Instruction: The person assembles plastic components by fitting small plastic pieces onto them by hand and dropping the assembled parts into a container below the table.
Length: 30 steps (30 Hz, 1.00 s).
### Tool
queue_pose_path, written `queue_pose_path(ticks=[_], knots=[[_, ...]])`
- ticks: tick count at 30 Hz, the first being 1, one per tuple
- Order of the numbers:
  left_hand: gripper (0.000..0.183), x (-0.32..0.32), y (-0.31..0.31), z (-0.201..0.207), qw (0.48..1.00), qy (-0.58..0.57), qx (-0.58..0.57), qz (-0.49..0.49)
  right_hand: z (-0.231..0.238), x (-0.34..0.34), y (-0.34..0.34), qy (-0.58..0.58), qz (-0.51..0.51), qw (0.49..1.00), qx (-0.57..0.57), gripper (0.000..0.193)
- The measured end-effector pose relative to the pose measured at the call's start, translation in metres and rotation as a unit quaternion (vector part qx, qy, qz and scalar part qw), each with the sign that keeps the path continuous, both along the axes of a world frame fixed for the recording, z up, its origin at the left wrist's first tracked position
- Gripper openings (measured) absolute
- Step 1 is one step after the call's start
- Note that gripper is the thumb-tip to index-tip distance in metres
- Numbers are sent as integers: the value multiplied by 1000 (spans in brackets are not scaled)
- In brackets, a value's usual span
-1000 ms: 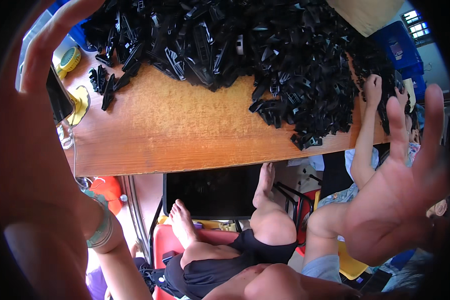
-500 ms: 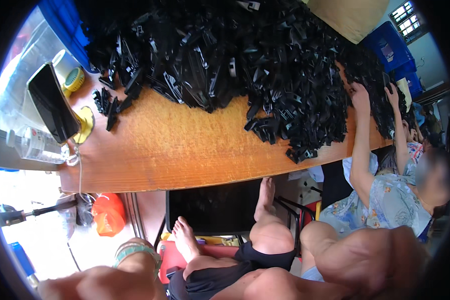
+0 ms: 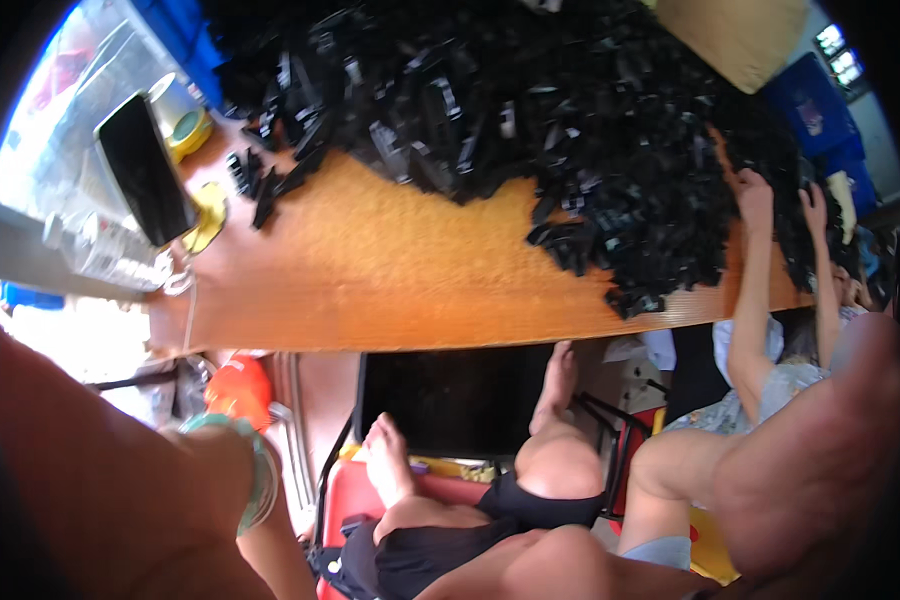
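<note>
Forearms of yours fill the two near corners. Your left arm [image 3: 120,500] comes in at the near left with a pale green bangle [image 3: 255,470] on the wrist; the left hand itself is out of the picture, so you cannot tell how its fingers stand. Your right hand [image 3: 820,450] is a large blur at the near right, very close to the camera, and its fingers cannot be told either. Neither hand touches anything.

Nearest work is the heap of black plastic parts [image 3: 530,110], which lies on the far half of the wooden table [image 3: 390,270]. Its long axis runs left to right along the table, and one tongue points toward the near right edge. A co-worker's hands [image 3: 755,190] rest on the right end of the heap. At the far left, a dark phone [image 3: 145,170] leans with its long side tilted, just beside yellow tape rolls [image 3: 205,215].
</note>
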<state>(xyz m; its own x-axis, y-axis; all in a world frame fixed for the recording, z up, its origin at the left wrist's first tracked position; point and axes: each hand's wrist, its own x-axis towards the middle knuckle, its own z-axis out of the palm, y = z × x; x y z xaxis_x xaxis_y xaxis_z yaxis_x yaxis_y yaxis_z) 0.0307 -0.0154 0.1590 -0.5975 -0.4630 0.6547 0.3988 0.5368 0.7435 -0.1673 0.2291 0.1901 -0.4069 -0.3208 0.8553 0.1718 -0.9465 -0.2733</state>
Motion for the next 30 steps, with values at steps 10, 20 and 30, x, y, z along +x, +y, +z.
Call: queue_pose_path(ticks=[10, 20, 30], knots=[[50, 25, -28, -30, 993, -68, 2, 91, -12, -5, -69, -52, -8, 995, 87, 54], [46, -9, -40, -24, 968, -41, -109, 225, -13, -13, -121, -64, -20, 994, 89, 71], [49, -64, -150, -105, 918, -144, -154, 336, -100, -59, -256, 479, -345, 706, 392, 17]])
